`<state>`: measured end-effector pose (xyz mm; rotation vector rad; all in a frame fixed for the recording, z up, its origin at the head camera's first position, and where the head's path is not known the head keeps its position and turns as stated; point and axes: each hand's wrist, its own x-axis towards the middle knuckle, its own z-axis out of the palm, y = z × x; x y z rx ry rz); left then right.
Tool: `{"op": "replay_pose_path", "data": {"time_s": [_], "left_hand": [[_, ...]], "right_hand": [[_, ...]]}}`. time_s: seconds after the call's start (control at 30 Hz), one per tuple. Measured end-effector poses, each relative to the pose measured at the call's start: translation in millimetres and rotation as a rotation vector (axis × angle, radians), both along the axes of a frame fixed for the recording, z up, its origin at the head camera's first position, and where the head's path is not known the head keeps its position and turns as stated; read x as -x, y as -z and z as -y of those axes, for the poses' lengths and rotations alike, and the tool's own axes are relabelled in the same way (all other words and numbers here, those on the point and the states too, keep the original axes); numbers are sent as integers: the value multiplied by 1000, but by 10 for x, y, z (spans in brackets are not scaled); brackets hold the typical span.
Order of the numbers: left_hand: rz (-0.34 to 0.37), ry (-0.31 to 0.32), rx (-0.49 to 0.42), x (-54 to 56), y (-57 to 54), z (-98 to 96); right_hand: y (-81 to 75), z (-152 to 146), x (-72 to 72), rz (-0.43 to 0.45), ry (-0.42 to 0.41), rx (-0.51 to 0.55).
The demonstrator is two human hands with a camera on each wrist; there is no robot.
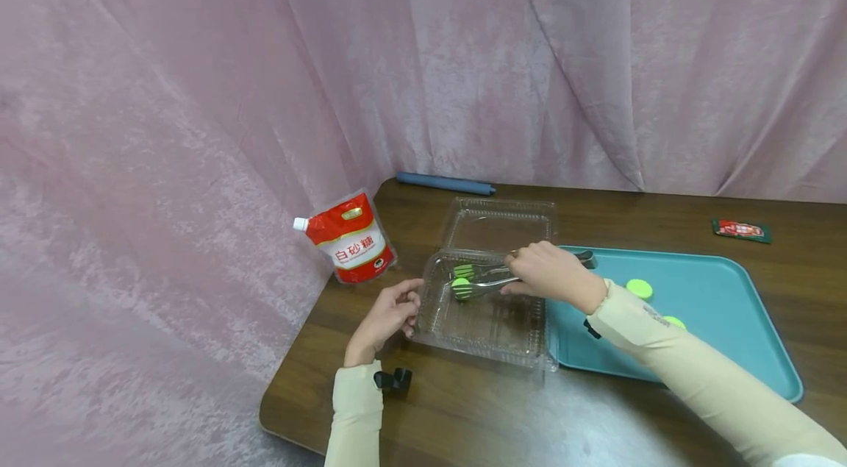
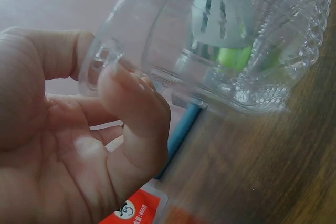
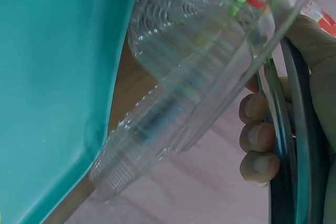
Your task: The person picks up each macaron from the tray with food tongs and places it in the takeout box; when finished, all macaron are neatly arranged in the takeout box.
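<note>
My left hand (image 1: 387, 314) pinches the near-left rim of a clear plastic box (image 1: 490, 320) between thumb and index finger, seen closely in the left wrist view. With curled fingers, my right hand (image 1: 548, 274) grips metal serving tongs (image 1: 490, 284); the handles also show in the right wrist view. The slotted tong heads are low inside the box, around or beside bright green round pieces (image 1: 461, 288). Whether the tongs clamp a piece cannot be told. The hinged lid (image 1: 499, 230) lies back behind the box.
A teal tray (image 1: 695, 290) right of the box bears green discs (image 1: 639, 288), one partly behind my right sleeve. A red-and-white sugar pouch (image 1: 354, 239) lies at the left table edge. Behind are a blue rod (image 1: 445, 183) and a small red-and-green packet (image 1: 741, 230). Pink curtains border the table.
</note>
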<state>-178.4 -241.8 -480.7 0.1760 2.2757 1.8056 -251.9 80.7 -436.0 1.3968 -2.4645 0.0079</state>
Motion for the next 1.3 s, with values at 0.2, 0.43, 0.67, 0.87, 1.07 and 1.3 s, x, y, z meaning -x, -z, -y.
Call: {"op": "replay_pose_path", "data": {"time_s": [0.2, 0.43, 0.67, 0.87, 1.07, 1.3], "left_hand": [[0, 5, -13, 3, 4, -10], [-2, 7, -7, -13, -8, -2], [-7, 13, -6, -21, -19, -5], [6, 11, -15, -17, -25, -15], [17, 16, -26, 21, 18, -12], [20, 4, -33, -2, 1, -11]], "right_hand": [[13, 34, -10, 8, 5, 4], [-12, 20, -24, 42, 26, 17], [-125, -109, -98, 94, 62, 63], [-202, -291, -167, 138, 121, 99], [-235, -552, -207, 134, 169, 141], [-265, -855, -237, 169, 243, 170]]}}
